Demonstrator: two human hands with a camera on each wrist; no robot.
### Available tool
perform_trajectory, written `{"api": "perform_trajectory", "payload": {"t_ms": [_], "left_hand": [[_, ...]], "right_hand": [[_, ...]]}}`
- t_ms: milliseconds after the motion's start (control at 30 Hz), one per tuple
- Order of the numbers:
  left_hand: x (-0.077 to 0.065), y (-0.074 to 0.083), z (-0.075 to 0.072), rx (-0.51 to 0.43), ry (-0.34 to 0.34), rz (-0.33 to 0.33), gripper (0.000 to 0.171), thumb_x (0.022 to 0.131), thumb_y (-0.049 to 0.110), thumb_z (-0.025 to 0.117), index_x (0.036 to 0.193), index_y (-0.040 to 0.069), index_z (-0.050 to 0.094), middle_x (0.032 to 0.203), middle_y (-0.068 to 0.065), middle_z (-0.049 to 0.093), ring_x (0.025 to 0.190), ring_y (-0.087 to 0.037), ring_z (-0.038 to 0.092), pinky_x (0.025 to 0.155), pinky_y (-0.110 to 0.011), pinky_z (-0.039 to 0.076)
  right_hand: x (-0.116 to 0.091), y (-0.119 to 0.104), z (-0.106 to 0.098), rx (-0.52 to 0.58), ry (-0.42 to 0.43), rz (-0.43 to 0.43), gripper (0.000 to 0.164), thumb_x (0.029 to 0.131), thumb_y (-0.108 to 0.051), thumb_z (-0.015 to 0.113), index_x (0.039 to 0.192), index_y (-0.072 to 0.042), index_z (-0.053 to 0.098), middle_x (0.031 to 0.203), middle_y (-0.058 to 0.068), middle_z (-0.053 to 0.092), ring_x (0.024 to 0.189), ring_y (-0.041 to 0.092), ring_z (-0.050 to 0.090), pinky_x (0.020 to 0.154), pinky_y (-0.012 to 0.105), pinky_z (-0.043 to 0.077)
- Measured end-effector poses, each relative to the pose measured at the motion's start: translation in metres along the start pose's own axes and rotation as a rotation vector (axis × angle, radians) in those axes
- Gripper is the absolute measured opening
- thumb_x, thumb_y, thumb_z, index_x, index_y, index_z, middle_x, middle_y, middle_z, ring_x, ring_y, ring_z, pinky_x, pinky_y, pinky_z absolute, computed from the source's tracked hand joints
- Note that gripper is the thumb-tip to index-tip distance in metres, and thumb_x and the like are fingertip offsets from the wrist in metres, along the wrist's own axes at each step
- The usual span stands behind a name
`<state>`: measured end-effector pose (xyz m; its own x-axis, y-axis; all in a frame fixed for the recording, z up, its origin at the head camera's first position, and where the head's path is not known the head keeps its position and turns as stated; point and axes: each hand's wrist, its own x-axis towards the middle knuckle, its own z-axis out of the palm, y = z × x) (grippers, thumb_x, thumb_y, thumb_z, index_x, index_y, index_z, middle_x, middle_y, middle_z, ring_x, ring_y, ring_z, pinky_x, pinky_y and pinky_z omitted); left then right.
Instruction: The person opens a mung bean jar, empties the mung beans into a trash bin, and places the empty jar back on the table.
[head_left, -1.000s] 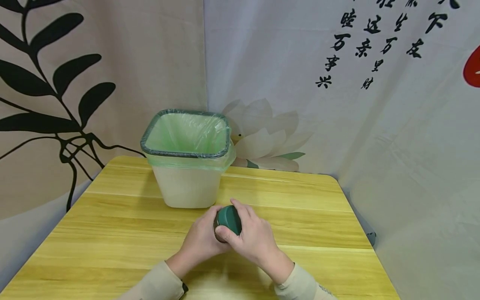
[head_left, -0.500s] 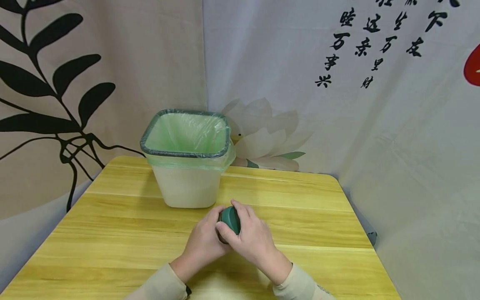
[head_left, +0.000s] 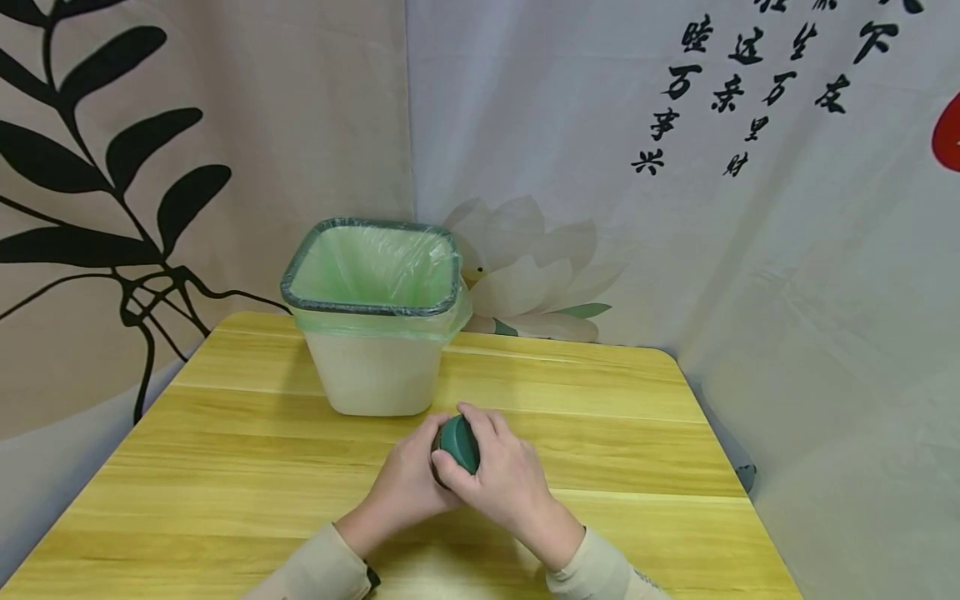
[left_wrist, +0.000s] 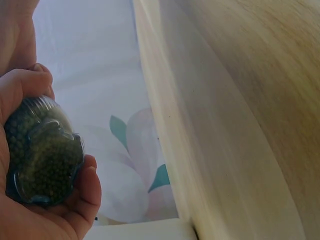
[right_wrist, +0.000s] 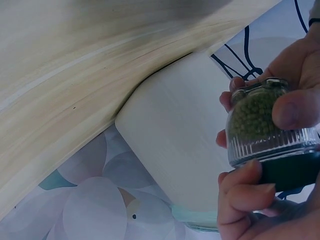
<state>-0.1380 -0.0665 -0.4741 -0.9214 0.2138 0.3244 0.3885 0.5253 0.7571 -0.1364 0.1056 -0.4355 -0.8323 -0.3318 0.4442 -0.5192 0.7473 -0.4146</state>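
Note:
Over the front middle of the table, both hands hold a small clear jar (right_wrist: 255, 120) with ribbed sides. Small green beans, like mung beans, show through its wall and base. My left hand (head_left: 411, 473) grips the jar's body, its thumb pressed on the glass in the right wrist view. My right hand (head_left: 513, 475) grips the dark green lid (head_left: 460, 443), with thumb and fingers around its edge. The lid sits on the jar, which is tilted with its base away from the lid toward the left palm. From the head view, the hands hide most of the glass.
A white bin (head_left: 378, 375) lined with a light green bag (head_left: 367, 267) stands at the back left of the wooden table (head_left: 615, 433), just beyond the hands. Printed cloth curtains (head_left: 547, 125) hang behind and beside the table.
Both hands keep their hold on the jar and stay in nearly the same spot. The lid and the right fingertips have shifted slightly toward me.

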Motion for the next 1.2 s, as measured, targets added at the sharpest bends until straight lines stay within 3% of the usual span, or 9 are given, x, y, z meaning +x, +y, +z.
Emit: {"api": "perform_trajectory", "payload": {"t_ms": [233, 400, 667, 833, 1000, 1200], "left_hand": [[0.001, -0.002, -0.003, -0.048, -0.050, -0.010, 0.086, 0.069, 0.023, 0.099, 0.142, 0.011, 0.056, 0.125, -0.004, 0.071, 0.105, -0.020, 0.072, 0.086, -0.032, 0.061], [0.001, -0.005, -0.005, -0.086, -0.080, -0.030, 0.088, 0.068, 0.022, 0.100, 0.143, 0.012, 0.055, 0.127, -0.004, 0.071, 0.108, -0.021, 0.071, 0.088, -0.033, 0.061], [-0.001, -0.010, -0.005, -0.126, -0.084, -0.033, 0.088, 0.069, 0.023, 0.100, 0.144, 0.013, 0.055, 0.123, -0.004, 0.072, 0.104, -0.019, 0.071, 0.084, -0.030, 0.060], [-0.002, -0.006, 0.001, -0.009, -0.031, -0.016, 0.087, 0.069, 0.024, 0.100, 0.143, 0.010, 0.056, 0.122, -0.003, 0.072, 0.102, -0.017, 0.071, 0.084, -0.033, 0.061], [-0.004, -0.003, 0.005, 0.139, 0.035, 0.056, 0.087, 0.068, 0.026, 0.101, 0.140, 0.005, 0.057, 0.121, -0.005, 0.072, 0.101, -0.019, 0.072, 0.086, -0.039, 0.063], [-0.005, -0.002, 0.008, 0.143, 0.055, 0.070, 0.085, 0.066, 0.024, 0.101, 0.137, 0.007, 0.059, 0.121, -0.004, 0.072, 0.101, -0.019, 0.072, 0.086, -0.039, 0.063]], "right_hand": [[-0.001, 0.001, 0.001, -0.050, 0.035, -0.063, 0.061, 0.096, -0.052, 0.068, 0.147, -0.020, 0.061, 0.125, 0.009, 0.072, 0.082, 0.021, 0.074, 0.061, 0.032, 0.058], [-0.002, 0.002, 0.001, -0.074, 0.011, -0.090, 0.064, 0.096, -0.054, 0.067, 0.150, -0.021, 0.058, 0.129, 0.006, 0.070, 0.083, 0.020, 0.074, 0.061, 0.031, 0.057], [-0.002, 0.003, -0.005, -0.039, -0.095, -0.016, 0.084, 0.099, -0.078, 0.051, 0.158, -0.019, 0.049, 0.139, 0.012, 0.067, 0.094, 0.024, 0.076, 0.066, 0.036, 0.060], [-0.001, 0.003, -0.008, 0.033, -0.154, 0.104, 0.093, 0.095, -0.085, 0.045, 0.161, -0.020, 0.046, 0.144, 0.017, 0.066, 0.111, 0.034, 0.075, 0.081, 0.049, 0.063], [0.000, 0.004, -0.009, 0.080, -0.207, 0.176, 0.087, 0.098, -0.079, 0.052, 0.160, -0.018, 0.048, 0.146, 0.019, 0.066, 0.117, 0.037, 0.073, 0.087, 0.050, 0.062], [0.002, 0.003, -0.008, 0.119, -0.231, 0.227, 0.080, 0.099, -0.073, 0.056, 0.157, -0.017, 0.052, 0.143, 0.019, 0.066, 0.115, 0.035, 0.072, 0.087, 0.049, 0.061]]}}
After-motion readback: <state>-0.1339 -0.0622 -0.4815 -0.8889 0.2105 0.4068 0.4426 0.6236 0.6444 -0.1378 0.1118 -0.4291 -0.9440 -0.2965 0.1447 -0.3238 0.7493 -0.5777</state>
